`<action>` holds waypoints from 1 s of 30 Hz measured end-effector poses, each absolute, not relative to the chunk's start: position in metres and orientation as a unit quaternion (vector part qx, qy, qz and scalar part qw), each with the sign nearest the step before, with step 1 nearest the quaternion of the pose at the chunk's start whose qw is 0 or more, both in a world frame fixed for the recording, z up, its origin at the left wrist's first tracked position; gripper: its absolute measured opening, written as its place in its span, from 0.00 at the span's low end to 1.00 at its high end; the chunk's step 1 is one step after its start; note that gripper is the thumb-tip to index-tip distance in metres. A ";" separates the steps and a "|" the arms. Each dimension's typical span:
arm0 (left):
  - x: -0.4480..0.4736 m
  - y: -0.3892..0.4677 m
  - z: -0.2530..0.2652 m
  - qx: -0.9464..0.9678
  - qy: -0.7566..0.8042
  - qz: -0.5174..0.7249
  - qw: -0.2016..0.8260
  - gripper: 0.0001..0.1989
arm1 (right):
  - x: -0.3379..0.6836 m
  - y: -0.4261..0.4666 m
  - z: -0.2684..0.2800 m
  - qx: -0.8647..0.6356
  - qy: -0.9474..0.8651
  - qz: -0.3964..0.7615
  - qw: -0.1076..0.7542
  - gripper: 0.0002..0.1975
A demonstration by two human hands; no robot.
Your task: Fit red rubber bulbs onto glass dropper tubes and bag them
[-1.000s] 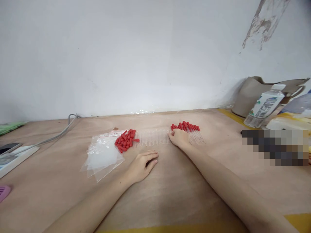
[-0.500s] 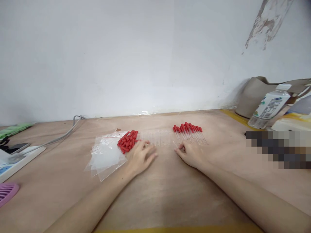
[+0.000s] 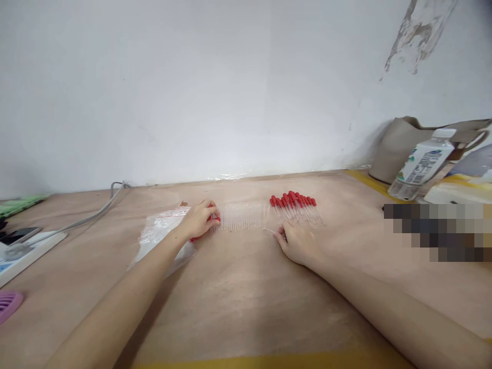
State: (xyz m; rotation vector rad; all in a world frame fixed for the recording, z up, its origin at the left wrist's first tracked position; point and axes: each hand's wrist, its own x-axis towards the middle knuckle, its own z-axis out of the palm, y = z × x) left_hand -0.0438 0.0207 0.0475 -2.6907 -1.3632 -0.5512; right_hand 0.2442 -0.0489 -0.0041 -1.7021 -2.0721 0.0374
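Note:
My left hand point(image 3: 200, 219) is over the pile of red rubber bulbs, hiding most of it. Its thumb and fingers close in on a red rubber bulb point(image 3: 215, 219) at their tips. My right hand point(image 3: 295, 243) pinches a thin clear dropper tube point(image 3: 268, 230), whose end points left. Between the hands lies a row of clear dropper tubes point(image 3: 242, 217) side by side. Just beyond my right hand, droppers with red bulbs point(image 3: 292, 199) lie in a bunch, bulbs toward the wall. Clear zip bags point(image 3: 161, 230) spread under and beside my left forearm.
A water bottle point(image 3: 422, 166) and a grey-brown bag point(image 3: 395, 146) stand at the back right. On the left are a white power strip point(image 3: 34, 253), a grey cable point(image 3: 96, 212) and a pink slotted object point(image 3: 9, 306). The white wall point(image 3: 230, 92) bounds the table behind.
My left hand has moved left and back onto the red bulbs, its spread fingers drawing together around one. My right hand stays nearly in place with the tube.

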 end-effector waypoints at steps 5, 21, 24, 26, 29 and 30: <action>-0.028 -0.008 0.037 -0.783 -0.477 -0.377 -0.131 0.09 | 0.244 -0.051 -0.004 -0.625 -0.742 0.010 0.244 0.09; 0.014 -0.062 -0.007 -0.734 -0.437 -0.386 -0.347 0.08 | 0.235 -0.058 -0.017 -0.389 -0.834 0.068 0.385 0.08; 0.014 -0.064 -0.006 -0.739 -0.423 -0.401 -0.338 0.09 | 0.233 -0.063 -0.015 -0.379 -0.839 0.065 0.386 0.07; 0.014 -0.065 -0.004 -0.751 -0.422 -0.396 -0.318 0.11 | 0.232 -0.065 -0.015 -0.377 -0.841 0.055 0.385 0.07; 0.015 -0.066 -0.001 -0.777 -0.425 -0.371 -0.280 0.11 | 0.230 -0.066 -0.016 -0.374 -0.846 0.042 0.378 0.07; 0.015 -0.066 -0.001 -0.783 -0.424 -0.366 -0.273 0.11 | 0.230 -0.066 -0.016 -0.373 -0.846 0.040 0.378 0.07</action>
